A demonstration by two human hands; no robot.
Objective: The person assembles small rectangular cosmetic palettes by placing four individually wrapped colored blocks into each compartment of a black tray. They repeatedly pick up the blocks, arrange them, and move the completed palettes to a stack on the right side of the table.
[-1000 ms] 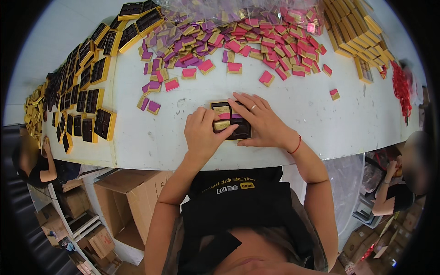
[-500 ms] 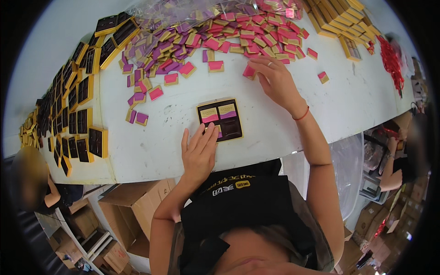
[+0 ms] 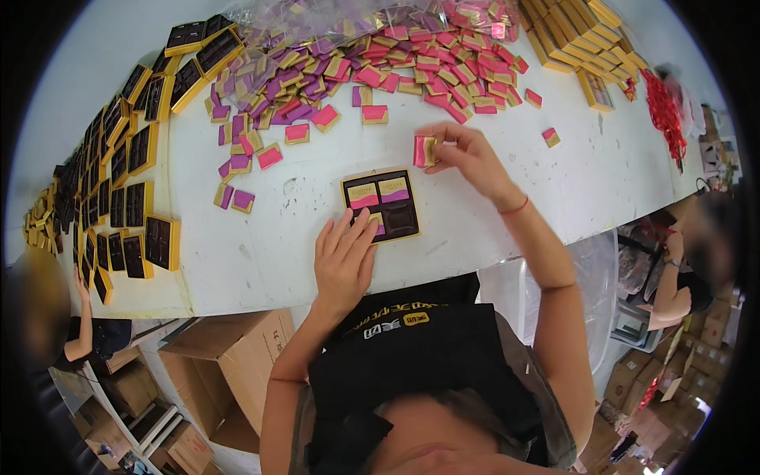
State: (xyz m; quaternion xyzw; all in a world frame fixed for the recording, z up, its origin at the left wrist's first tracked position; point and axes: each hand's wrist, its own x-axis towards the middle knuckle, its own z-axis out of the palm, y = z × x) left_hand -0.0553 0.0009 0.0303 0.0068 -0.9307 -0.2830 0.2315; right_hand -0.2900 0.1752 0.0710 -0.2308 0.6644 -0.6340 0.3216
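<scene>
In front of me lies a gold-edged box (image 3: pixel 381 172) with a dark tray of square compartments. Its far-left compartment holds a pink-and-gold wrapped chocolate (image 3: pixel 363 195), its far-right one a purple-and-gold wrapped chocolate (image 3: pixel 393 189). The near-right compartment (image 3: pixel 398 218) is bare. My left hand (image 3: pixel 342 257) lies with fingers stretched over the near-left compartment, partly covering a purple-and-gold piece (image 3: pixel 378 226) there. Beyond the box's far-right corner, my right hand (image 3: pixel 459 154) pinches a pink-and-gold wrapped chocolate (image 3: pixel 423 150) above the table.
A heap of pink and purple wrapped chocolates (image 3: pixel 372 67) spreads across the far table. Dark-trayed gold boxes (image 3: pixel 162 241) line the left; gold boxes (image 3: pixel 574 39) are stacked far right beside red ribbons (image 3: pixel 663 119). Other people work at both sides. A cardboard box (image 3: pixel 229 372) stands below the table.
My right hand has picked a pink chocolate from the heap's near edge and drawn it toward the box. My left hand stays at the box.
</scene>
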